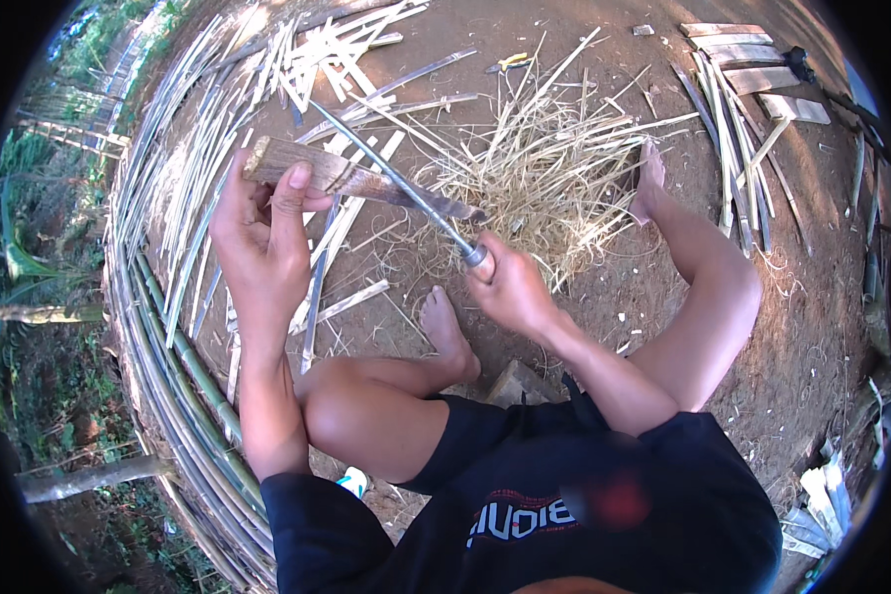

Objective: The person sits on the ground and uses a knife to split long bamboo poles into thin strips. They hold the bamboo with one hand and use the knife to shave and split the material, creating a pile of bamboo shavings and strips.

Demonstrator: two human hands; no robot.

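Note:
Raised on the left, my left hand [262,223] is closed on a flat brown piece of wood or bamboo [312,166], its thumb pressed on the near face. Past a notch the piece narrows to a dark tip pointing right. My right hand [515,290] wraps round the handle of a long slim metal tool [391,170], perhaps a knife seen edge-on, with a metal collar at the grip. The tool slants up and left, crossing in front of the brown piece. Whether the two touch, I cannot tell. Most of the tool's handle is hidden in my fist.
Curly shavings [554,178] heap on the dirt between my bare feet. Split bamboo strips [193,188] spread along the left and top. Bamboo poles [193,381] curve down the left side. Boards [747,54] lie at the far right, and a yellow-handled tool [513,61] lies beyond the shavings.

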